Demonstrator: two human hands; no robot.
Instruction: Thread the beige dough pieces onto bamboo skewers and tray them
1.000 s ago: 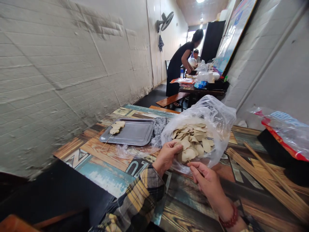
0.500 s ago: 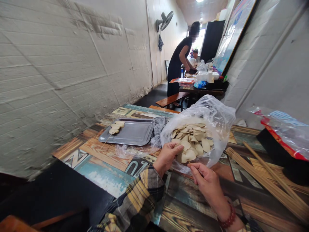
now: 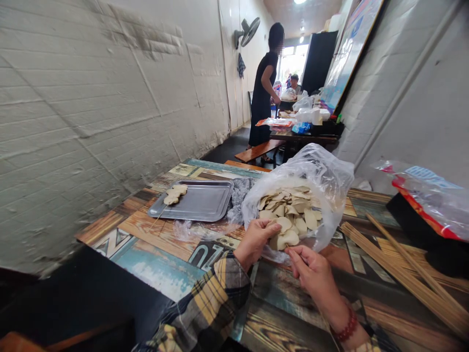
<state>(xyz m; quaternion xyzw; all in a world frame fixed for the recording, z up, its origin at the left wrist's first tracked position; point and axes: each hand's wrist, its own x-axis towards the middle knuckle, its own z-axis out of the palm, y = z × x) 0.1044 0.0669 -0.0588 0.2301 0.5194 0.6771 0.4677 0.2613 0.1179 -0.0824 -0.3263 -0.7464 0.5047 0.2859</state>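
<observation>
My left hand pinches a pale, flat food slice at the near side of the clear plastic bag. Closed fingers of my right hand grip a thin bamboo skewer close to that slice; its tip is hidden. Many similar pale slices fill the open bag behind my hands. On the left, a metal tray holds several slices threaded on one skewer, whose stick juts over the tray's near edge.
A bundle of bamboo skewers lies on the table at right, beside a black container with red-edged clear packaging. Crumpled plastic sits between tray and bag. Beyond the table, a person in black stands by another table.
My hands keep nearly the same place, with the slice and skewer still held. The person in the background has straightened up from leaning over the far table.
</observation>
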